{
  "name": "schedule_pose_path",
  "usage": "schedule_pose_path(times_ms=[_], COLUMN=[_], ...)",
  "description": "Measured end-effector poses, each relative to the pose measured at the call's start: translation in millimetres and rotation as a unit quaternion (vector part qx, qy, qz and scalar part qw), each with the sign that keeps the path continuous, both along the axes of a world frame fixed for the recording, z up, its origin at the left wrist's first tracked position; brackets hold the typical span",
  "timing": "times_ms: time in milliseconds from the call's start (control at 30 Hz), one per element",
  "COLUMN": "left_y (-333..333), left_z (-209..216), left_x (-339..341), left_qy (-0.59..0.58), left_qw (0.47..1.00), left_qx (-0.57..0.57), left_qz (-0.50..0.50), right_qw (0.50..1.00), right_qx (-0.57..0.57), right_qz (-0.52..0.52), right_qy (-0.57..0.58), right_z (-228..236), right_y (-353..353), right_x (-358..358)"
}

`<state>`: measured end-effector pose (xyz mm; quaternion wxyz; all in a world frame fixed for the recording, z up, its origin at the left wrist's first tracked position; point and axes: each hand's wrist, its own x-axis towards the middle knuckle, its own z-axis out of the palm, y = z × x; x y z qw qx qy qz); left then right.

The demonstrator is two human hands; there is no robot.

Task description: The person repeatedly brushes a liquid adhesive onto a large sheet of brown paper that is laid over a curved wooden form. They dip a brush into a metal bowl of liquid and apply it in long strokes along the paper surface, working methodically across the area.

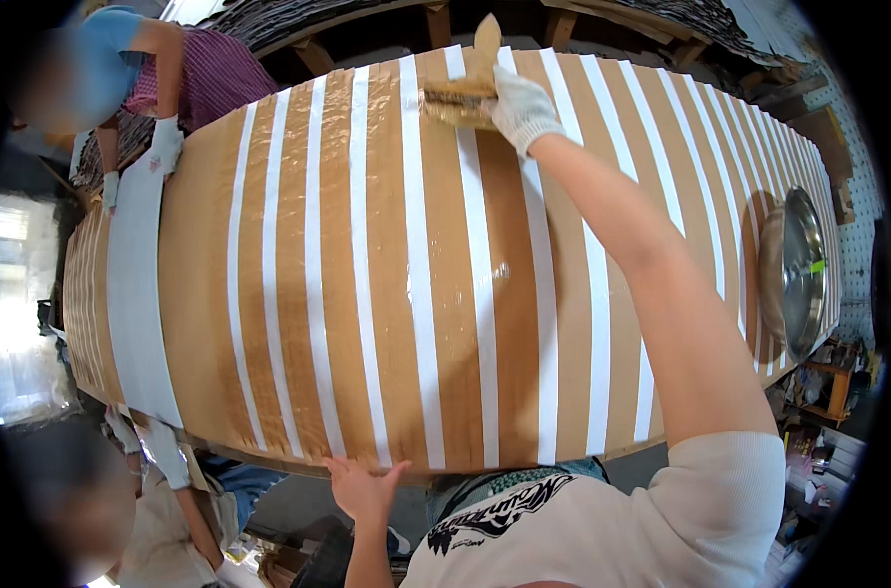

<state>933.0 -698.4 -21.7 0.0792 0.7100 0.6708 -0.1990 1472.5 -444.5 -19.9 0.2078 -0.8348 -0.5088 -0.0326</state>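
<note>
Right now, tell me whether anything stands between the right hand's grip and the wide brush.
Only the white knit glove comes between: the right hand's grip is closed on the wide wooden-handled brush; nothing else visible intervenes.

A long table with a brown near edge (pixel 269 461) carries a broad layer of brown, paper-like sheeting (pixel 196 274) banded crosswise with narrow white strips (pixel 421 265) — glossy, wet-looking across the middle and left of middle. Toward the left end a wide, pale grey flat panel (pixel 137 265) lies across it; near the right end sits a round, shiny silver metal basin (pixel 792 284).
</note>
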Motion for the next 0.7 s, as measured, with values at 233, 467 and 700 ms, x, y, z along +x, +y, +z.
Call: schedule_pose_path(times_ms=[233, 467, 700], left_y=[5, 7, -2], left_z=[3, 5, 3], left_x=[2, 4, -2], left_qy=[-0.014, -0.033, -0.068], left_qw=[0.997, 0.999, 0.996], left_qx=[-0.057, -0.013, -0.013], left_qz=[0.051, 0.030, 0.054], right_qw=[0.993, 0.991, 0.967], right_qx=[0.068, 0.022, 0.050], right_qz=[-0.025, 0.127, 0.243], right_qy=[-0.096, -0.042, -0.056], right_z=[-35, -12, 3], right_y=[70, -55, -290], right_x=[38, -40, -189])
